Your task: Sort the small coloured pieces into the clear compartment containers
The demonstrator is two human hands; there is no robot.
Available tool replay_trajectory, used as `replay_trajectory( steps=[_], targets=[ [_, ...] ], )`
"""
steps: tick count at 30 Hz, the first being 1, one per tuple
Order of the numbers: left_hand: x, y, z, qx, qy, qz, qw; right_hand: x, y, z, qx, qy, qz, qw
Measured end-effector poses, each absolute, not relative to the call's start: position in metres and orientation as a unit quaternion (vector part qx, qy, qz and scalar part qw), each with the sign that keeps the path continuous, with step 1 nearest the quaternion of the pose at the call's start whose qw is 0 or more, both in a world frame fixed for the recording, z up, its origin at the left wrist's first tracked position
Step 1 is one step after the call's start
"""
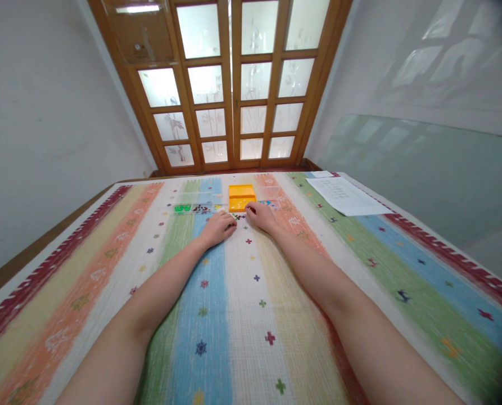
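Note:
An open yellow case (242, 196) stands in front of me with its lid raised. Small pale spots or pieces show in its lower half. My right hand (261, 216) is at the case's front right corner, thumb and fingers pinched together. What they pinch is too small to make out. My left hand (220, 226) rests on the cloth to the left, its fingers curled closed, their contents hidden. Several tiny coloured pieces (238, 217) lie on the cloth between the hands. Left of the case are clear boxes with green pieces (182, 208), dark red pieces (201, 208) and yellow pieces (219, 207).
A clear box with blue pieces (267, 203) sits behind my right hand. Printed paper sheets (347, 196) lie at the right of the table. A striped tablecloth (242, 315) covers the table. Beyond it are wood-framed glass doors (234, 112).

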State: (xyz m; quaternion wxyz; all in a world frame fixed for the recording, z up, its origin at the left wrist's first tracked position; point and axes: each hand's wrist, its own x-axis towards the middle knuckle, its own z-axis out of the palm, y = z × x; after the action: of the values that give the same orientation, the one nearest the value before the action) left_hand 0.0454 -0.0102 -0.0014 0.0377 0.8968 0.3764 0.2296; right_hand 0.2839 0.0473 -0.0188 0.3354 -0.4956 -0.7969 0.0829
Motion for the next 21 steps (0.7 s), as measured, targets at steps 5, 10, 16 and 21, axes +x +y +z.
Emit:
replay_trajectory(
  steps=[5,10,16,21],
  targets=[
    [0.041,-0.007,-0.003,0.874,0.413,0.249,0.057,0.284,0.046,-0.017,-0.495,-0.798,0.087,0.334],
    [0.037,-0.004,-0.001,0.852,0.449,0.261,0.064,0.284,0.046,-0.017,-0.493,-0.798,0.084,0.336],
    [0.033,0.000,-0.003,0.833,0.458,0.304,0.063,0.284,0.045,-0.016,-0.492,-0.802,0.074,0.330],
    [0.029,0.004,-0.007,0.816,0.471,0.330,0.063,0.283,0.044,-0.014,-0.500,-0.799,0.078,0.324]
  ],
)
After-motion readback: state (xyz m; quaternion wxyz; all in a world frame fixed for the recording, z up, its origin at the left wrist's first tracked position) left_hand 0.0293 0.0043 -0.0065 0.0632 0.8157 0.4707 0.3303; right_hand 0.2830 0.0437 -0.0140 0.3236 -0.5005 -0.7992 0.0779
